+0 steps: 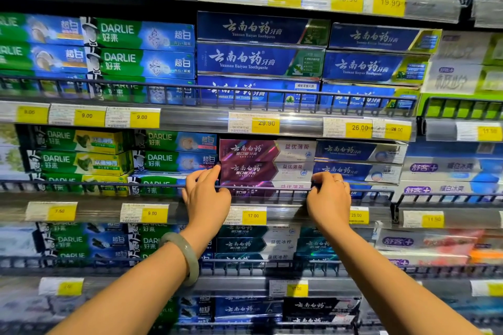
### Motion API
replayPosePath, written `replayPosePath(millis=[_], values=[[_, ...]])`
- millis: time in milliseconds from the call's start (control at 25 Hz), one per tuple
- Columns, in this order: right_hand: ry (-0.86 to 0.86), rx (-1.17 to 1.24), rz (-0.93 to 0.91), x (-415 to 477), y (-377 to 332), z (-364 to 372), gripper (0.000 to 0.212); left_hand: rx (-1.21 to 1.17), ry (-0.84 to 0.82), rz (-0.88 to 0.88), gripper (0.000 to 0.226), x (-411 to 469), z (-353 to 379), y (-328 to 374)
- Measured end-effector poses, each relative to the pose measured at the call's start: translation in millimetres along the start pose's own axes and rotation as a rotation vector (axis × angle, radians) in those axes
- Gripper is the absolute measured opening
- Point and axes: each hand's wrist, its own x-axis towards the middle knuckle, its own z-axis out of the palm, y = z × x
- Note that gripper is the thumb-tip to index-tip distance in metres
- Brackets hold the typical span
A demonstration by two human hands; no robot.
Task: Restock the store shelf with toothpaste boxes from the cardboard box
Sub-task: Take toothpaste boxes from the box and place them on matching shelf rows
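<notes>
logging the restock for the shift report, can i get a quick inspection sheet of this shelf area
surface: shelf tier with a wire front rail and yellow price tags on its edge strip
job's things: purple toothpaste box, middle of a stack of three behind the rail; cardboard box not in view
clutter: nothing seen
hands: left hand grips the box's left end, right hand its right end; bracelet on the left wrist
cables: nothing seen
surroundings: green Darlie boxes to the left, blue boxes to the right, more stocked tiers above and below
</notes>
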Motion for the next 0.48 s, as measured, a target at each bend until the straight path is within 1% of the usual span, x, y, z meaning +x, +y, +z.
replayPosePath(millis=[120, 200, 280, 360, 480], values=[[-0.021, -0.007, -0.002, -1, 0, -2, 0.030, 0.030, -0.028, 0.020, 0.056, 1, 0, 1], [-0.001, 0.015, 0.001, 0, -2, -5, 0.033, 0.039, -0.035, 0.032, 0.060, 2, 1, 1], [0.016, 0.085, -0.001, 4, -8, -9, 0.041, -0.069, -0.011, 0.041, 0.066, 3, 2, 4], [-0.006, 0.172, -0.007, 10, -15, -11, 0.045, -0.198, -0.006, 0.072, 0.068, 5, 3, 8], [-0.060, 0.268, -0.008, 13, -21, -11, 0.042, -0.287, -0.062, 0.054, 0.068, 11, 7, 10]])
